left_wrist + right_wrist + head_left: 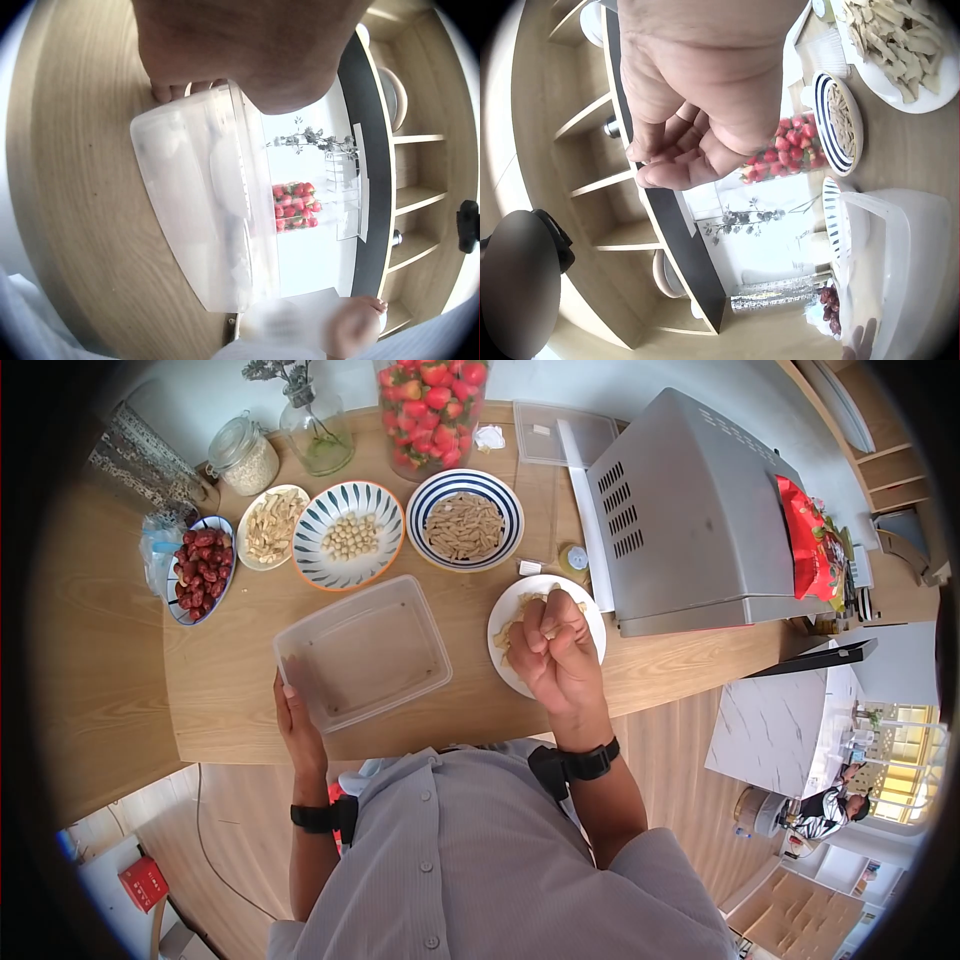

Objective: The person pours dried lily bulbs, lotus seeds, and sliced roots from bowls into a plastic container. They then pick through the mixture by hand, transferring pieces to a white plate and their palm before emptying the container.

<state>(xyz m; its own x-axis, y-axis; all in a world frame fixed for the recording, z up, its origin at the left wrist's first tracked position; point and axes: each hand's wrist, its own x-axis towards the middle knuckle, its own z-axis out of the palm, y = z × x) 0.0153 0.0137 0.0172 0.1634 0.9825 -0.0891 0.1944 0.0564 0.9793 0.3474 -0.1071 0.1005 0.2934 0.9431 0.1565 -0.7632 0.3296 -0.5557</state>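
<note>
My left hand (pixel 298 730) holds the near left side of a clear plastic container (pixel 440 660), fingers along its outer wall and thumb at the rim. Nothing lies in the container. Raised over a white plate (pixel 510 672) of pale dried slices (pixel 900 45), my right hand (pixel 558 660) has its thumb and fingertips together. A small pale piece (pixel 551 632) shows between them, mostly hidden by the fingers. In the right wrist view the same hand (pixel 705 90) hangs higher than the plate, with its fingers curled in.
Behind the container stand a blue-striped bowl (pixel 513 510) of brown strips, a leaf-patterned bowl (pixel 385 560) of pale round seeds, a small dish of slices (pixel 270 530) and a dish of red dates (pixel 200 565). A strawberry jar (pixel 432 420) stands behind; a grey microwave (pixel 690 510) at right.
</note>
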